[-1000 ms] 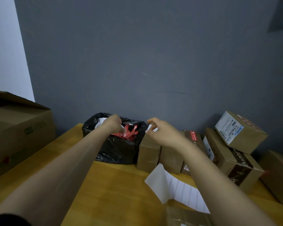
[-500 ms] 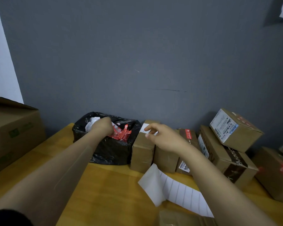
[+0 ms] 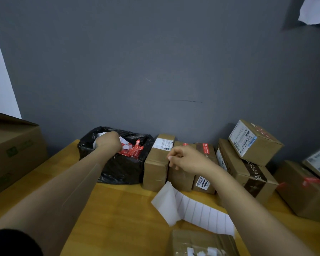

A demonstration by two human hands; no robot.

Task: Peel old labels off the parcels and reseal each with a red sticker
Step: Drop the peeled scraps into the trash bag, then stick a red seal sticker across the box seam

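The left hand [image 3: 108,143] is clenched inside the bin [image 3: 118,169] at the desk's [image 3: 118,218] back edge; what it grasps I cannot tell. The right hand [image 3: 188,159], fingers curled and empty, hovers beside the parcel [image 3: 158,165]. Better to lift its label [image 3: 163,144] slowly from 1 corner.

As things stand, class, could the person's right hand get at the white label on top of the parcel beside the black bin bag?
Probably yes: the right hand hovers just right of the white label, with nothing between.
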